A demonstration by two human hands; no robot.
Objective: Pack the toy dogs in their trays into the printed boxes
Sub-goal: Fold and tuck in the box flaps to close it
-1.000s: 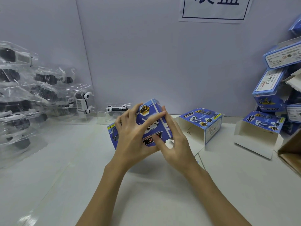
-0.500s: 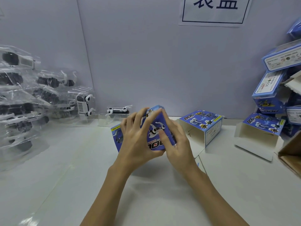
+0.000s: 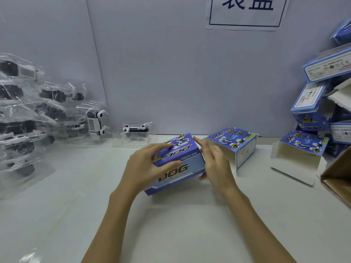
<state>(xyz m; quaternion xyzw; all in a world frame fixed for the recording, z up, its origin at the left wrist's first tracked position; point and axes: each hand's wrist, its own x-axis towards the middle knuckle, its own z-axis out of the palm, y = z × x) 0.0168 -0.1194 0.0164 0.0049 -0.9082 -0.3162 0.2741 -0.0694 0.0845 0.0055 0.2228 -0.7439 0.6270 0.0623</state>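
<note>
A white table is spread across the whole lower view, backed by a pale wall with a paper sign at the top. At the far left, a heap of clear trays holding toy dogs is piled on the table against the wall; one tray with a white dog stands at its right edge, and a single tray with a dog lies just beyond it at the foot of the wall. At the far right, a stack of closed blue boxes is leaned against the wall, with a brown carton at the frame edge below it. Two open printed boxes lie on the table with their open ends toward the camera: one near the stack, the other just beside the hands.

In the middle, a blue printed box marked DOG is held tilted, its lower corner at the table. It is gripped on its left side by the left hand, fingers over the top and thumb across the front. The right hand is pressed against the box's right end, fingers nearly straight; that end is hidden behind it, and part of the nearer open box is blocked by it too.
</note>
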